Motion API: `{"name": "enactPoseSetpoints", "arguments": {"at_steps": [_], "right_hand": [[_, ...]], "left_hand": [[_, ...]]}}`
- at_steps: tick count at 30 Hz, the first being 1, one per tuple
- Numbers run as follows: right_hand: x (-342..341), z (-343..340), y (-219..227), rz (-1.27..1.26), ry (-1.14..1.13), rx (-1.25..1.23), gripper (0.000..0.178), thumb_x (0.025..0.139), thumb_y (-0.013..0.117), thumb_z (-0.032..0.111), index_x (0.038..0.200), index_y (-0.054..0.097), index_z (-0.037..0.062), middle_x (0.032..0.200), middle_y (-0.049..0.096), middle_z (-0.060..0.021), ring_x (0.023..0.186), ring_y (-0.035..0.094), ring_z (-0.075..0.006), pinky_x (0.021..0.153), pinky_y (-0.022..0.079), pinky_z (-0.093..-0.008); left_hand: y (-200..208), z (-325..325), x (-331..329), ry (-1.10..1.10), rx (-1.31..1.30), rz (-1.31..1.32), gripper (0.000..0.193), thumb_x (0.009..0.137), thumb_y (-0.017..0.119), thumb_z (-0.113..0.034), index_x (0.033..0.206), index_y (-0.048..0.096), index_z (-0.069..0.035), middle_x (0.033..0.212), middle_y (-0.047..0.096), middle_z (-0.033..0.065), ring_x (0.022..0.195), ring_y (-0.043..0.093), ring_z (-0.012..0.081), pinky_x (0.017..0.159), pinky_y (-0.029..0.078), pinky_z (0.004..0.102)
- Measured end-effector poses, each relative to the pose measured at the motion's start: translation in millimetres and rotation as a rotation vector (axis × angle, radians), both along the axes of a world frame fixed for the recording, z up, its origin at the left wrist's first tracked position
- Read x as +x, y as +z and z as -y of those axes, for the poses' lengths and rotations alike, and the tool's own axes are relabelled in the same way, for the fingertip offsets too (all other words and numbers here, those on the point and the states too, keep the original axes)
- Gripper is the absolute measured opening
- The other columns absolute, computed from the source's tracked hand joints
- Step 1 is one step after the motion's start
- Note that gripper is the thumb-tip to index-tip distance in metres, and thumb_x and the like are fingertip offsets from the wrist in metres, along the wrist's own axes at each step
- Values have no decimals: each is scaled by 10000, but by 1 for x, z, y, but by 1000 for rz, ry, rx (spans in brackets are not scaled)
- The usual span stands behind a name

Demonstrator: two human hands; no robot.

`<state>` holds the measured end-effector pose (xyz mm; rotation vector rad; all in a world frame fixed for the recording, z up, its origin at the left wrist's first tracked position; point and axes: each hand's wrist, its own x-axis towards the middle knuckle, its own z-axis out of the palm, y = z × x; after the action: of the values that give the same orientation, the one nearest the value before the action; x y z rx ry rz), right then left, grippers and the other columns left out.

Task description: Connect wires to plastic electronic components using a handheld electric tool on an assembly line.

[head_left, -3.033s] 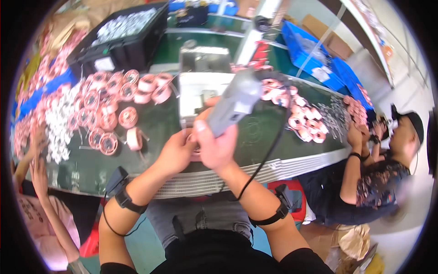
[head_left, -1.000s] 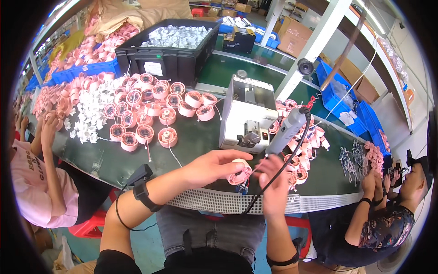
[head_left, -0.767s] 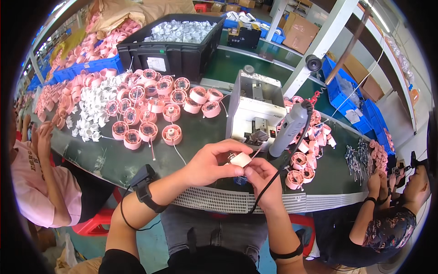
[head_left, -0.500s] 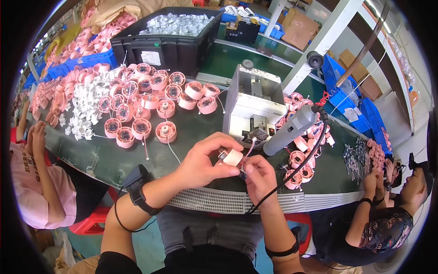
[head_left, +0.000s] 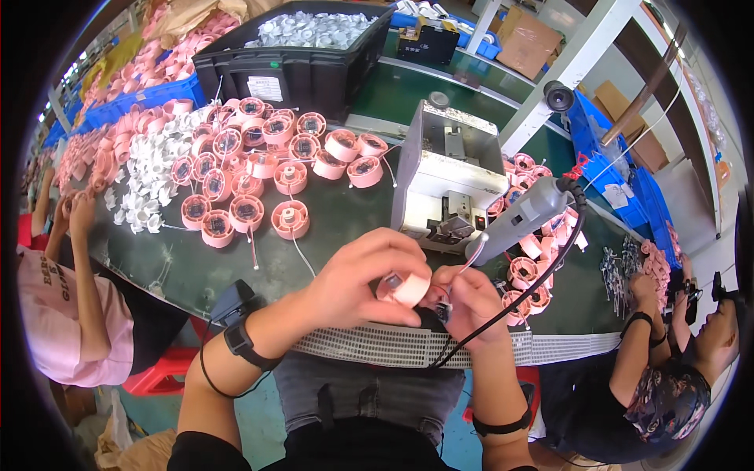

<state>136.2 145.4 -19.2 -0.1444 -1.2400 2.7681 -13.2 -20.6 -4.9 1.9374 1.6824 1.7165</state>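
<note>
My left hand (head_left: pixel 373 279) holds a round pink housing (head_left: pixel 410 290) between thumb and fingers, tilted, with a metal motor-like part showing at its open side. Close beside it, my right hand (head_left: pixel 475 306) pinches a small dark part (head_left: pixel 444 311), perhaps a little circuit board. Thin wires run between this part and the housing, and a pale cable end (head_left: pixel 477 250) sticks up above my right fingers. Both hands are over the table's near edge, in front of a white box-shaped machine (head_left: pixel 452 177). A black cord passes across my right hand.
A grey cylindrical tool (head_left: pixel 518 224) with a black cord leans right of the machine. Pink housings (head_left: pixel 290 218) with wires lie left, beside white plastic pieces (head_left: pixel 149 177); more lie right. A black bin (head_left: pixel 275 74) stands behind. People work at both sides.
Both hands have shifted slightly right, and the housing is tilted differently in my left fingers. The dark part is now lower beside it. The whole view has shifted a little.
</note>
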Motion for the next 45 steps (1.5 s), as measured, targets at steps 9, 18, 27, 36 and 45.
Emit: {"name": "enactPoseSetpoints", "arguments": {"at_steps": [9, 18, 27, 36, 45], "right_hand": [[-8, 19, 8, -219, -307, 1174, 103, 707, 744, 22, 705, 644, 0, 722, 609, -92, 702, 606, -203, 681, 501, -320], [-13, 33, 25, -315, -424, 1625, 116, 649, 728, 41, 655, 613, 41, 675, 556, -57, 642, 554, -238, 542, 466, -335], [-10, 49, 25, -61, -544, 1535, 111, 741, 706, 24, 810, 619, 26, 802, 575, -76, 704, 603, -201, 534, 497, -315], [-5, 43, 9, -24, -671, 1565, 461, 663, 829, 100, 1029, 557, 32, 1068, 511, -139, 783, 581, -236, 651, 524, -328], [-12, 37, 9, -150, -727, 1529, 257, 793, 704, 52, 1045, 671, 17, 1037, 558, -114, 807, 608, -237, 723, 522, -315]], "left_hand": [[-8, -9, 4, -151, -494, 1181, 546, 1032, 297, -460, 977, 597, -7, 790, 647, 71, 554, 581, 102, 402, 449, 220], [-6, -8, 2, -4, -690, 1066, 618, 1031, 292, -478, 1001, 653, 22, 732, 639, 46, 539, 557, 88, 413, 421, 213], [-10, -6, 6, -198, -600, 1007, 428, 1026, 436, -349, 1237, 589, -8, 852, 648, 21, 718, 580, 65, 610, 475, 206], [-10, -12, 7, -12, -327, 1027, 443, 1048, 372, -340, 1258, 562, 0, 945, 639, 46, 820, 594, 87, 720, 508, 226], [-11, -13, 11, 61, -219, 1061, 442, 1051, 356, -327, 1281, 526, 10, 1059, 619, 59, 939, 588, 104, 837, 497, 256]]}}
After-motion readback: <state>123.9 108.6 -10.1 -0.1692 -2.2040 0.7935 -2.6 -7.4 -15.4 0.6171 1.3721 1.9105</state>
